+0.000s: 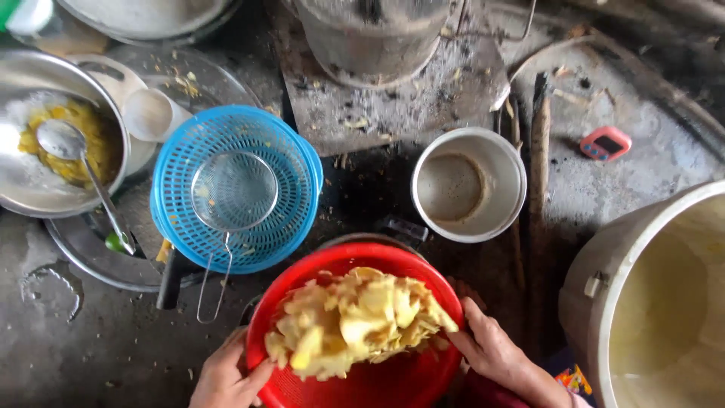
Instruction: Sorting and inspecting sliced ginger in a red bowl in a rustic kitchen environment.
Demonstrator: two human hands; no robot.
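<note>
Two hands grip one red colander [377, 381] at bottom centre, one on each side of its rim: left hand [226, 378] clamped on the lower-left edge, right hand [495, 355] clamped on the right edge, fingers curled over the rim. Colander holds a heap of pale yellow sliced pieces [355, 321], piled high and leaning to the right.

Largest item: big cream pot [604, 279] at right edge, partly cut off, yellowish liquid inside. Blackened stove base [370, 38] at top centre on a sooty slab. Steel bowl [30, 181] at far left with yellow food and a ladle [64, 140] resting in it, handle running down-right. Blue plastic basket [174, 189] left of centre, just above the red colander, with a small wire strainer [234, 189] lying inside, handle sticking out toward the bottom. Round metal pot [502, 155] right of centre, brownish residue in it, well apart from the hands. White cup [149, 113] between steel bowl and blue basket. Small red-and-blue device [606, 143] on the grimy floor [91, 347], upper right.
</note>
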